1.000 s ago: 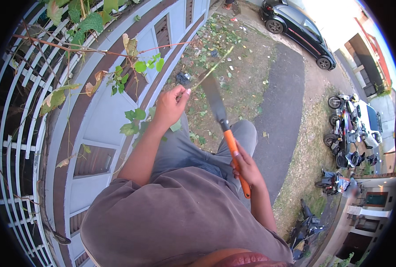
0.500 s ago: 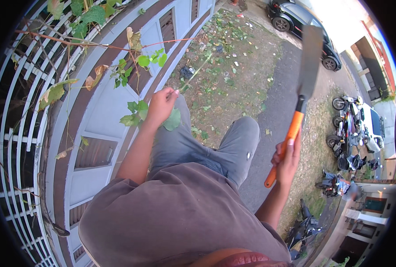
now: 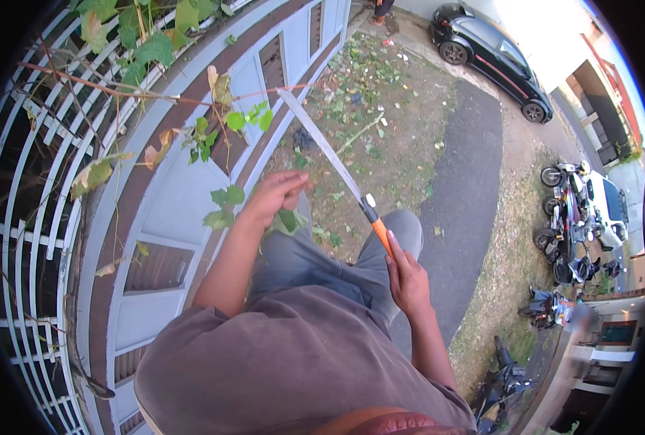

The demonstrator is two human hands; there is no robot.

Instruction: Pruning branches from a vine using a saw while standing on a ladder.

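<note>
My right hand (image 3: 408,275) grips the orange handle of a machete (image 3: 328,154). Its long blade slants up and to the left, with the tip over a thin reddish vine (image 3: 253,94) beside the wall. Left of the blade, my left hand (image 3: 275,196) has its fingers stretched to the right with nothing plainly between them. A broad green leaf (image 3: 288,221) shows just below that hand, and I cannot tell whether they touch. A pale green stem (image 3: 362,134) is beyond the blade, apart from both hands. Smaller leaves (image 3: 224,206) hang by my left wrist.
On the left runs a grey-blue panelled wall (image 3: 166,192) topped by white railings (image 3: 18,254), with vine leaves (image 3: 152,51) hanging over it. Cut leaves litter the ground (image 3: 402,170). A black car (image 3: 489,54) and several motorcycles (image 3: 573,217) are parked to the right. A person (image 3: 382,9) stands far ahead.
The machete has swung down and left from upright at my right. My left hand has let go of the pale green stem, which is now farther right, and has dropped slightly.
</note>
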